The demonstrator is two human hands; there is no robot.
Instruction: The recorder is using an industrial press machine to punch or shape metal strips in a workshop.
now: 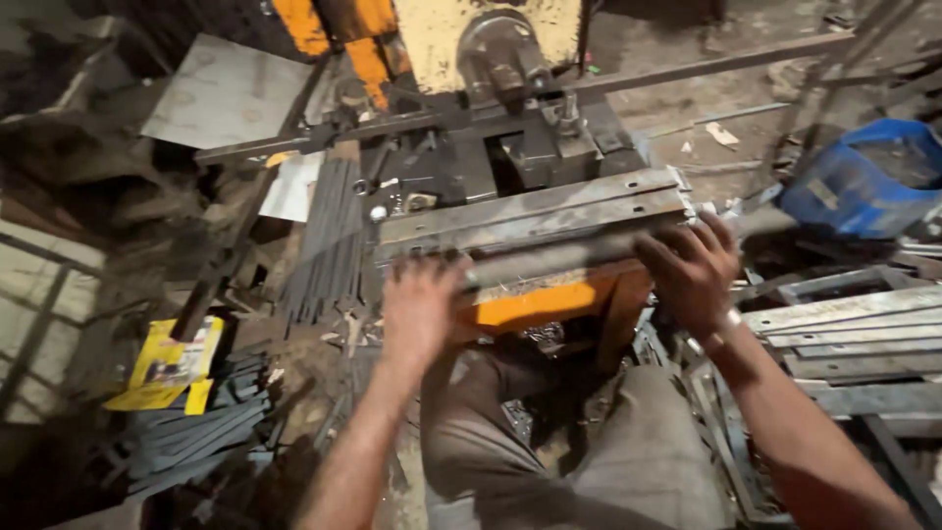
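A: Where are the hands, measured from the orange bench?

B: Both are at its top front edge. The left hand (420, 306) sits at the near-left corner of the orange bench (535, 306), fingers curled round the end of a grey metal bar (559, 260) that lies across the bench top. The right hand (690, 272) is at the near-right corner, fingers wrapped over the other end of the same bar (it is blurred, but the clasp shows).

A: And just behind the bar?

B: A stack of flat steel strips (530, 208) lies on the bench, touching or just beside the bar; I cannot tell which. Beyond that stands the yellow machine (461, 39), with a long thin rod (510, 103) running across in front of it.

A: To the sides of the bench?

B: To its left, a bundle of dark flat strips (329, 240), and further left and nearer, a yellow packet (172, 365) on a pile of metal. To its right, grey angle sections (854, 329), and above them a blue container (868, 177).
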